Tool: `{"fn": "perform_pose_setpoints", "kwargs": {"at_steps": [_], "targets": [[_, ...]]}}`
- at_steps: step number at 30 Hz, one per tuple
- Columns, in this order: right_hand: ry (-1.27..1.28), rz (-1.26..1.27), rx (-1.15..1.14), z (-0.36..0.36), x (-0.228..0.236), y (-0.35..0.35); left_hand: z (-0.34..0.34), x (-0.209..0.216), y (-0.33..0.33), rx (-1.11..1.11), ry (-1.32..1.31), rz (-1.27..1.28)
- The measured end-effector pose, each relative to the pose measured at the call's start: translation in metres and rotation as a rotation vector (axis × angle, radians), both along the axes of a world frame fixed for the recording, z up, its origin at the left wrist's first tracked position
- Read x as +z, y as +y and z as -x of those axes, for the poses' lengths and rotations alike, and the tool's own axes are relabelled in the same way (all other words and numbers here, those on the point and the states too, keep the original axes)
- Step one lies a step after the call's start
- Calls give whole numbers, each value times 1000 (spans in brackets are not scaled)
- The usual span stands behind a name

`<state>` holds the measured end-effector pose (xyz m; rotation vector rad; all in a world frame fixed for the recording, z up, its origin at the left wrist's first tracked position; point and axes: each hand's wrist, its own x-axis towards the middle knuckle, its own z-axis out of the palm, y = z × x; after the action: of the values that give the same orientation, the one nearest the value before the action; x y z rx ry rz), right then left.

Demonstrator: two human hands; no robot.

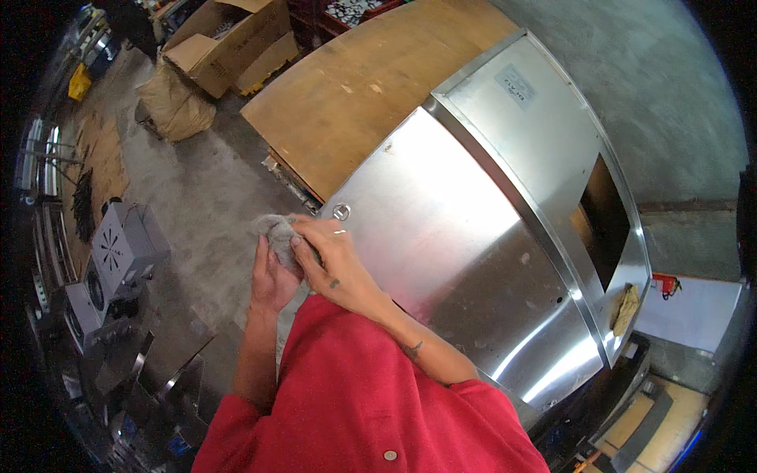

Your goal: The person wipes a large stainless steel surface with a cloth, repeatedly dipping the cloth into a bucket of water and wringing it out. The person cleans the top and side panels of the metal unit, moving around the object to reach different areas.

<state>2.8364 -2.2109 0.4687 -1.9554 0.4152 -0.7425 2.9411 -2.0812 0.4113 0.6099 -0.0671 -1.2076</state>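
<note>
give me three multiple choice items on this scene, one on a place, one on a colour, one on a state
1. Where is the grey rag?
A. hanging on the wall
B. bunched between both hands at the steel cabinet's corner
C. inside a cardboard box

2. What colour is the person's garment?
A. blue
B. white
C. red

3. How does the right hand stand?
A. closed over the rag
B. flat on the wooden board
C. out of view

Answers: 1 B, the left hand and right hand both clasp it beside the round lock. 2 C, the cloth at the lower edge is red. 3 A, its fingers curl around the rag.
</note>
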Motion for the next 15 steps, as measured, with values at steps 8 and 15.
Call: {"fn": "perform_pose_setpoints", "kwargs": {"at_steps": [8, 15], "targets": [[127, -337, -172, 8, 0, -9, 8, 10, -8, 4, -30, -159], [360, -268, -359, -28, 14, -89, -65, 12, -101, -9, -143, -169]]}}
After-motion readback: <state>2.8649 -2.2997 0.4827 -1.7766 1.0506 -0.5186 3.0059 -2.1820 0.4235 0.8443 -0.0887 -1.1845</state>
